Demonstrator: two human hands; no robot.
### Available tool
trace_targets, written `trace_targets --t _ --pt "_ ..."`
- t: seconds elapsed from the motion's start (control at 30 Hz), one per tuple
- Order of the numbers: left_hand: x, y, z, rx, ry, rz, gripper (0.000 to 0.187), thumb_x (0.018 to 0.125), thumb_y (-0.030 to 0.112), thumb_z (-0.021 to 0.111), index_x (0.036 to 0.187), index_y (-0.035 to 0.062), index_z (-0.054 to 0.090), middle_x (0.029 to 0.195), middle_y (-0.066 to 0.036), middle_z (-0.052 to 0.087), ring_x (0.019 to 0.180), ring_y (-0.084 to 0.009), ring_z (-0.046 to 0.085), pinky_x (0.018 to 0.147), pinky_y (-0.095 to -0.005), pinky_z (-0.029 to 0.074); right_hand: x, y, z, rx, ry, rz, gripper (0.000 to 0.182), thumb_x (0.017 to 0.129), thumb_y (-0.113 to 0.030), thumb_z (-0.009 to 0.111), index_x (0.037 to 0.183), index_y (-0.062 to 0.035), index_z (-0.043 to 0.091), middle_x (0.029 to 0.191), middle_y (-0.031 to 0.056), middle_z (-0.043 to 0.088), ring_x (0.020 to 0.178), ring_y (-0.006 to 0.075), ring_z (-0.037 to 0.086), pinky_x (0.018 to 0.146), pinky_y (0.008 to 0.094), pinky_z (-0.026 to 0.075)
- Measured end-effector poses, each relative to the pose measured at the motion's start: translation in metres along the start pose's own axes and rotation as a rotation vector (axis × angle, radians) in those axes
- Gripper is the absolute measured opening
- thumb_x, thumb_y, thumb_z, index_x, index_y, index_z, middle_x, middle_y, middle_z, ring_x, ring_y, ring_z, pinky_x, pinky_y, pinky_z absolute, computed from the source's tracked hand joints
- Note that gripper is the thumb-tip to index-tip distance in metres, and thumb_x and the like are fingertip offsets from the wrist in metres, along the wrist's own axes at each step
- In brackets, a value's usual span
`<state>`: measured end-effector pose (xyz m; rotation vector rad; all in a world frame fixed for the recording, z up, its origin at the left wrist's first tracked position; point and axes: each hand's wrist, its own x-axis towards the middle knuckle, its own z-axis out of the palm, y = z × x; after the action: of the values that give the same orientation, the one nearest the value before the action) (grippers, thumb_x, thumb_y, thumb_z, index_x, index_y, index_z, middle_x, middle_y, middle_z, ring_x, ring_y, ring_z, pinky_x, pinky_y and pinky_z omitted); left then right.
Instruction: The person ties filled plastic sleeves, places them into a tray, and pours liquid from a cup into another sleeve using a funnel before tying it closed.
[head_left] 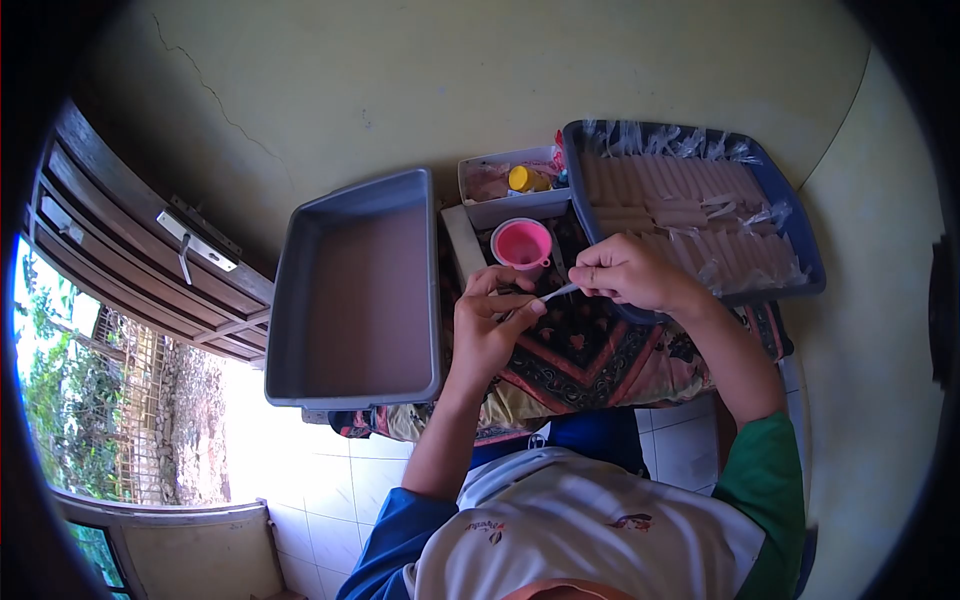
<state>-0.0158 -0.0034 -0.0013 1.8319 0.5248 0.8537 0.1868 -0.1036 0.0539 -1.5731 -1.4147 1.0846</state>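
A thin whitish strip (562,291) spans the gap between the person's hands, above the patterned cloth (590,372). Its long axis slants from the left hand (492,318) up and away from the body to the right hand (625,275), so neither is clearly nearer. Both pinches look narrow, thumb and fingers together on opposite ends; I can't see the very tips. Just beyond sits a pink-rimmed cup (522,242), with a gray basin (295,300) leftward and a blue tray (808,243) beside the right hand.
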Motion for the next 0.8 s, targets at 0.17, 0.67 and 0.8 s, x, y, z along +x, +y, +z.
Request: trace_targets --t 0.17,0.67,0.8 --pt "-0.001 -0.007 0.000 0.073 0.032 0.052 0.014 0.071 0.011 0.077 0.084 0.0082 0.078 0.098 -0.004 0.065 0.106 -0.0235 0.053 0.095 -0.0373 0.039 -0.001 0.012 -0.006 0.358 -0.052 0.121 0.029 0.095 -0.019 0.057 0.072 -0.0027 0.057 0.062 -0.0027 0.046 0.050 0.0023 0.037 0.043 0.0185 0.023" --pt "-0.001 -0.005 0.001 0.338 0.034 0.228 0.014 0.070 0.011 0.075 0.083 0.0056 0.077 0.100 -0.006 0.064 0.109 -0.0255 0.053 0.095 -0.0394 0.038 -0.004 0.012 0.023 0.906 0.065 0.107 0.026 0.098 -0.020 0.053 0.080 -0.0023 0.058 0.069 0.0079 0.058 0.047 0.0057 0.045 0.040 0.0183 0.032" --pt "-0.002 -0.009 0.013 0.350 0.029 0.274 0.010 0.070 0.012 0.075 0.078 0.0061 0.075 0.101 -0.003 0.063 0.111 -0.0252 0.052 0.099 -0.0430 0.032 0.000 0.010 0.048 0.560 0.223 -0.117 0.024 0.099 -0.018 0.053 0.087 0.0008 0.063 0.079 0.0089 0.066 0.050 0.0063 0.051 0.044 0.0205 0.040"
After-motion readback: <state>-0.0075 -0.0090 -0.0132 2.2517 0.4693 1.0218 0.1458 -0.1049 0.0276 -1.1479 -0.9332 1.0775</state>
